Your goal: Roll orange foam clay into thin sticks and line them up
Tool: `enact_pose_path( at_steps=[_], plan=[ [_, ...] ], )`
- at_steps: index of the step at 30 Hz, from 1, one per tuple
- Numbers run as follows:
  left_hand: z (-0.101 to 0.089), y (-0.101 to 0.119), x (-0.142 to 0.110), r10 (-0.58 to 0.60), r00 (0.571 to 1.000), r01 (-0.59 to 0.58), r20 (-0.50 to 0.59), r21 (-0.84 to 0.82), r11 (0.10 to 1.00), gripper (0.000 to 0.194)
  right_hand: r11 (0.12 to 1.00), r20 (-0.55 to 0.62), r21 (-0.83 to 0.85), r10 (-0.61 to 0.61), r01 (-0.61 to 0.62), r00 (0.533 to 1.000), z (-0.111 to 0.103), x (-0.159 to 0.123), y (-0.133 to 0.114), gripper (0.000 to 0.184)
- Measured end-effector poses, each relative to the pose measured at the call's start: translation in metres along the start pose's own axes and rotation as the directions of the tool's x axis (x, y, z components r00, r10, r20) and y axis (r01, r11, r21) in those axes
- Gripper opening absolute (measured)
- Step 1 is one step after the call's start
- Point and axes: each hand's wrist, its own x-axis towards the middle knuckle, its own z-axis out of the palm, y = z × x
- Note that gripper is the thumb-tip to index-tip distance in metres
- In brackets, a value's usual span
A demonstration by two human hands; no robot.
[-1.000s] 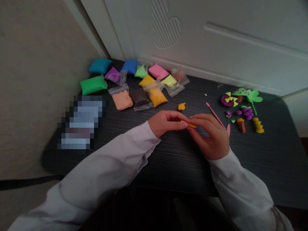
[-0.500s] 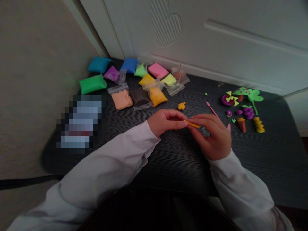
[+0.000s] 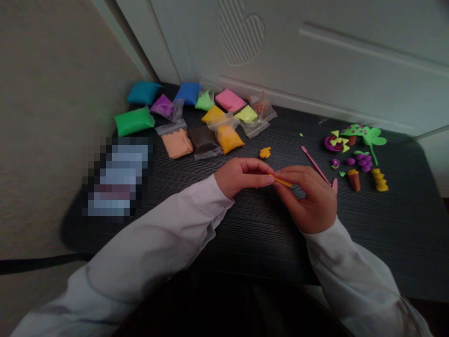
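Note:
Between my two hands, above the middle of the dark table, is a thin orange strip of modelling clay. My left hand pinches its left end between thumb and fingers. The fingers of my right hand close on the strip from the other side, and its right end shows under them. Just beyond my fingertips lies a small orange clay lump. A pink modelling tool rests beyond my right hand, and a second pink piece is partly hidden by that hand.
Bags of coloured clay, among them an orange bag and a peach bag, lie at the back left. A blurred-out phone-like device is at left. Clay grapes, a brown cone and a yellow twisted piece sit at right.
Both hands keep their grip on the strip, which has shifted very slightly to the right. The camera view has moved a little; the things on the table lie as before.

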Motion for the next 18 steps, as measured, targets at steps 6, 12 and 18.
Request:
enact_pose_path(
  at_steps=[6, 12, 18],
  plan=[
    [0.000, 0.000, 0.000, 0.015, 1.000, -0.015, 0.011, -0.026, 1.000, 0.016, 1.000, 0.003, -0.018, -0.001, 0.001, 1.000, 0.002, 0.000, -0.001, 0.021],
    [-0.001, 0.000, 0.000, 0.007, 0.999, -0.005, 0.042, -0.052, 0.999, 0.014, 0.999, 0.006, 0.014, 0.032, -0.032, 0.999, 0.002, -0.002, -0.003, 0.022],
    [0.001, 0.001, -0.004, -0.021, 0.995, 0.033, 0.095, -0.116, 0.993, 0.009, 0.990, 0.044, 0.090, 0.105, -0.109, 0.993, -0.001, -0.004, -0.010, 0.023]
  ],
)
